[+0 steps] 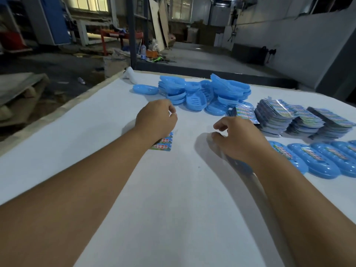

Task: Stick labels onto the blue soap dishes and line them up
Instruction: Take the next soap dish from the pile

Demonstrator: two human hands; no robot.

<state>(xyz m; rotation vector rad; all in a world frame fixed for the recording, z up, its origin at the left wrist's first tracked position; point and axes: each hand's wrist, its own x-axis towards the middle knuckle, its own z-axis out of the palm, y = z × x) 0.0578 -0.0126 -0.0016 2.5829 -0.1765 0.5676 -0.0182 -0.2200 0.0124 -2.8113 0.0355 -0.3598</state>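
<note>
Reaching across a white worktable (96, 151), a person's left hand (156, 120) hovers with fingers curled, and whether it pinches the printed label (163, 142) showing beneath its wrist cannot be told. Beyond it, at the table's far edge, lies a loose heap of unlabelled blue soap dishes (202, 93), one single dish (145, 89) apart at the left. The right hand (237, 139) curls over a blurred blue soap dish (240, 166), seemingly gripping it, its underside hidden. Farther right, fanned stacks of glossy labels (289, 116) sit behind a row of finished, labelled dishes (323, 160) lined up side by side. The moulded plastic dishes look light, stiff and smooth, best taken by the rim; the thin labels look flimsy, best lifted by a corner.
</note>
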